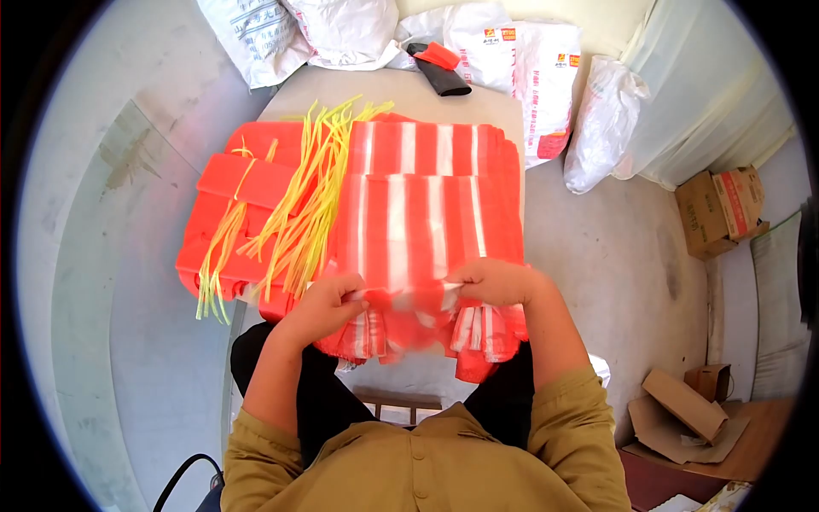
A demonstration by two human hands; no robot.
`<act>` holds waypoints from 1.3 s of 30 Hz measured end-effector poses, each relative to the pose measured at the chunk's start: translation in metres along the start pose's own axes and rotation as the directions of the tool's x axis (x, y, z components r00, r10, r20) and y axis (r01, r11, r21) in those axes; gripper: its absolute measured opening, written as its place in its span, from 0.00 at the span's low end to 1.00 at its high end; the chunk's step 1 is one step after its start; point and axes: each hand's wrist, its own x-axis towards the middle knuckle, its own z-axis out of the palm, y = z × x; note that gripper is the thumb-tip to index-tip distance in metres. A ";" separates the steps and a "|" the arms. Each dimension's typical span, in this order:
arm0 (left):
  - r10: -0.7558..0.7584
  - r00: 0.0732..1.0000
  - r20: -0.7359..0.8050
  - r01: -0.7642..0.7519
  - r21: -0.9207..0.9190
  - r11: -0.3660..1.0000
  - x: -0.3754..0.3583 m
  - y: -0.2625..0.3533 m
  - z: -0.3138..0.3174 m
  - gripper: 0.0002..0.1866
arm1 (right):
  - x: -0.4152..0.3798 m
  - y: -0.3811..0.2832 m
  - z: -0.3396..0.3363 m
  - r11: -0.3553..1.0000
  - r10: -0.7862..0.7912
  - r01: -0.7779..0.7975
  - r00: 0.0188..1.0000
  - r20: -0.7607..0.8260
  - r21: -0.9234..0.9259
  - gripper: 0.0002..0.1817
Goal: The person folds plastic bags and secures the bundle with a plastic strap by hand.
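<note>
A stack of red and white striped plastic bags (418,205) lies on the table in front of me. My left hand (328,307) pinches the near end of the striped plastic, left of its middle. On the right, my right hand (495,282) grips the same end between thumb and fingers. The plastic between the two hands is blurred, and bunched striped ends hang below them over the table's near edge. Yellow plastic strips (311,188) lie in a loose bundle left of the stack, on top of folded red plastic bundles (226,196).
White printed sacks (345,30) stand along the far side of the table (341,85). A black and red roll-like object (442,72) lies at the table's far end. Cardboard boxes (721,209) sit at the right wall, with opened cardboard (682,418) at lower right.
</note>
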 end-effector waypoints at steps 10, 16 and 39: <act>0.017 0.996 -0.086 -0.012 0.059 0.998 -0.014 -0.005 0.000 0.06 | -0.023 -0.004 0.021 0.997 0.020 -0.013 0.995 -0.095 0.080 0.23; 0.048 0.994 -0.102 -0.035 0.127 0.991 -0.018 -0.003 -0.002 0.05 | -0.062 0.005 0.045 0.978 0.102 -0.026 0.924 -0.368 0.207 0.23; 0.210 0.966 -0.149 -0.078 0.606 0.791 -0.046 -0.017 0.007 0.08 | -0.076 0.015 0.071 0.929 -0.137 -0.056 0.866 -0.480 -0.366 0.15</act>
